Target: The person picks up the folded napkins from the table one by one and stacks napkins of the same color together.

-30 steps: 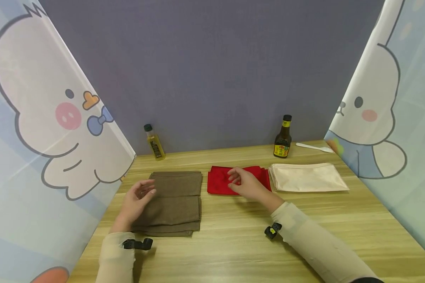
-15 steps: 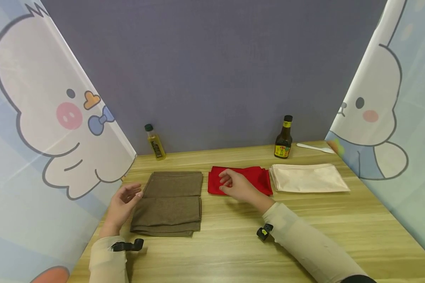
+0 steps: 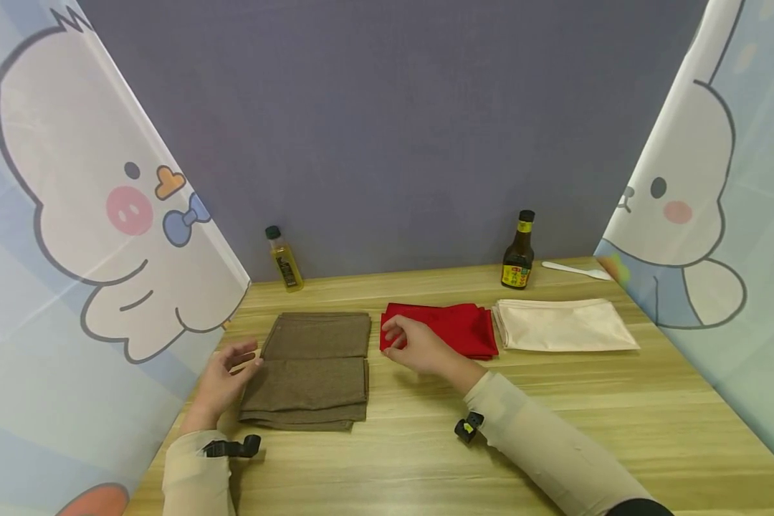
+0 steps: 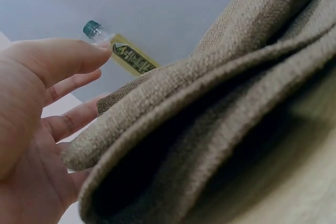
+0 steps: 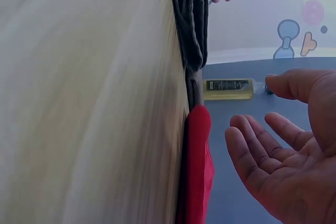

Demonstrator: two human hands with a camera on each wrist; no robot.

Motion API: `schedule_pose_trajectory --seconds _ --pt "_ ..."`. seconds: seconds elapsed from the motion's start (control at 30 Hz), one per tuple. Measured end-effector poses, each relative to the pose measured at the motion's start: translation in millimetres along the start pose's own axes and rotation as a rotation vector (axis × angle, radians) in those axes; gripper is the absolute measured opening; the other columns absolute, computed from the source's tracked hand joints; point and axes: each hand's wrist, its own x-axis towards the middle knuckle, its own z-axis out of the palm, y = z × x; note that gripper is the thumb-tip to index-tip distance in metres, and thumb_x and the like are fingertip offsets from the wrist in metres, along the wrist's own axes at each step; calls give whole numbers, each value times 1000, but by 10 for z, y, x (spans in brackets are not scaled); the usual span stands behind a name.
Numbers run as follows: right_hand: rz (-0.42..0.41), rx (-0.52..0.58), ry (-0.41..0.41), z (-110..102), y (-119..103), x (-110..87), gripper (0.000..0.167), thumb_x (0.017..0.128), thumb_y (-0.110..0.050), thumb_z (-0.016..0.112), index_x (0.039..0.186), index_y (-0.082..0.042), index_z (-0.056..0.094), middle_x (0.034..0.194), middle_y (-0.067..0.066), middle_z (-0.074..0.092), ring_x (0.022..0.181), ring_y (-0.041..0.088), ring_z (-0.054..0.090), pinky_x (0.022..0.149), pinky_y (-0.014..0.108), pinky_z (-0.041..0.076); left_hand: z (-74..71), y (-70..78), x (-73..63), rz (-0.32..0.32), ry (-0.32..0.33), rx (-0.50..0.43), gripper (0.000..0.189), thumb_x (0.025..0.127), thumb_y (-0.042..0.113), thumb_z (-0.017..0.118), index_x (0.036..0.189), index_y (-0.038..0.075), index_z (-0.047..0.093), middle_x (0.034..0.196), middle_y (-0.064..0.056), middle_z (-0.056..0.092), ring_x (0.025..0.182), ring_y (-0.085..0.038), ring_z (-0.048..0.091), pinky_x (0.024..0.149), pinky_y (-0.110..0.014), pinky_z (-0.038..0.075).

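Observation:
Two folded brown cloths (image 3: 316,387) lie one behind the other on the left of the table. At their left edge is my left hand (image 3: 226,376), fingers loosely bent and holding nothing; the left wrist view shows the layered folds of the brown cloth (image 4: 210,103) close beside it. A folded red cloth (image 3: 461,330) lies in the middle. Over its left part hovers my right hand (image 3: 416,347), thumb and fingers apart with nothing between them. In the right wrist view the red cloth (image 5: 198,166) is beside that hand, apart from the fingers.
A folded cream cloth (image 3: 567,326) lies right of the red one. Along the back stand a small oil bottle (image 3: 287,265) and a dark sauce bottle (image 3: 518,258). A white plastic utensil (image 3: 574,270) lies at the back right. Printed panels (image 3: 103,143) and a grey wall (image 3: 387,129) surround the table.
My left hand has moved left, off the top of the brown cloths to their side. My right hand has drifted left over the red cloth. The cloths have stayed in place.

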Motion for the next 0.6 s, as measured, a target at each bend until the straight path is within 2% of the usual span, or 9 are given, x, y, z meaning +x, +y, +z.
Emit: schedule_pose_trajectory --seconds 0.13,0.33,0.6 --pt "-12 -14 -26 54 -33 9 41 96 -12 77 133 -9 61 123 13 66 98 16 68 86 34 57 -3 -36 -6 -9 -5 11 49 103 19 71 140 -9 55 142 -29 57 127 -48 56 89 -9 45" --pt "-26 -22 -65 138 -44 30 46 94 -11 78 135 -3 60 127 17 64 104 22 68 90 34 57 -1 -84 -2 -14 -20 23 51 101 17 73 141 -9 54 141 -31 57 124 -51 58 86 -13 49" --pt "-10 -34 -124 249 -103 59 57 93 -11 77 145 1 55 135 19 62 111 26 68 92 34 56 -16 -97 -3 -51 -79 53 56 102 21 73 145 -7 52 144 -30 54 125 -51 58 85 -16 50"
